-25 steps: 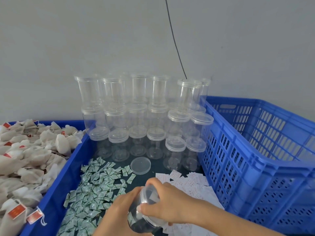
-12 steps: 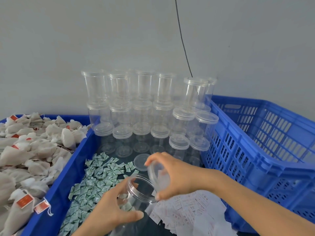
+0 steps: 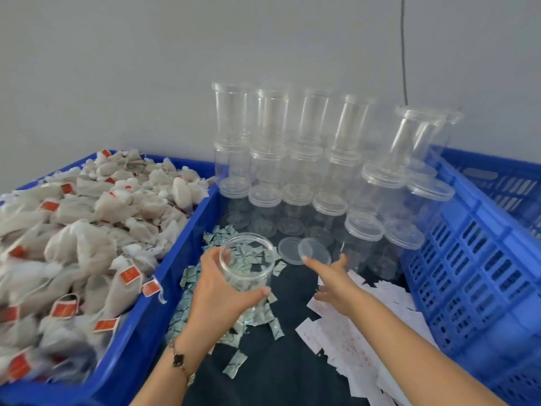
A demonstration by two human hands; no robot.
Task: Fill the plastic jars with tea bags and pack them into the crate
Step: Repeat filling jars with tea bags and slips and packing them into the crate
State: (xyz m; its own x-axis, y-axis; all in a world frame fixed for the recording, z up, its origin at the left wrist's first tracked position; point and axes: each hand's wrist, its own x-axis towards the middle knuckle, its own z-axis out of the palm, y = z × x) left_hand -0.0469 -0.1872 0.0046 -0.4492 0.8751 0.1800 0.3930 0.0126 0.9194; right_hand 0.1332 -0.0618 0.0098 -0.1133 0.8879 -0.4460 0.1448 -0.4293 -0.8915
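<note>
1. Head view, edges and room: a dark table surface (image 3: pixel 272 373) runs between two blue walls. On the left is the blue bin (image 3: pixel 164 276) full of tea bags (image 3: pixel 96 230); on the right is the blue crate (image 3: pixel 474 259) with a slotted side. At the back, stacked jars (image 3: pixel 292 159) close the space in front of the grey wall (image 3: pixel 146 68), where a thin dark cable (image 3: pixel 404 48) hangs. The free strip in the middle is narrow and partly covered.

2. Grip: the left hand (image 3: pixel 216 291) grips an open jar (image 3: pixel 247 262), with fingers and thumb curled round its clear wall; the jar stands tilted above the small packets (image 3: pixel 248 315), near the bin. The right hand (image 3: pixel 333 276) reaches forward with spread fingers, and one fingertip touches a loose lid (image 3: pixel 314 250). This lid overlaps a second lid (image 3: pixel 288 249) lying flat on the table. A bracelet (image 3: pixel 180 361) is on the left wrist.

3. Materials: the jars and lids are clear, round plastic. The tea bags are soft, whitish, with red tags. The packets are small, pale green and flat. White paper slips (image 3: pixel 351 341) lie scattered beside the crate.
</note>
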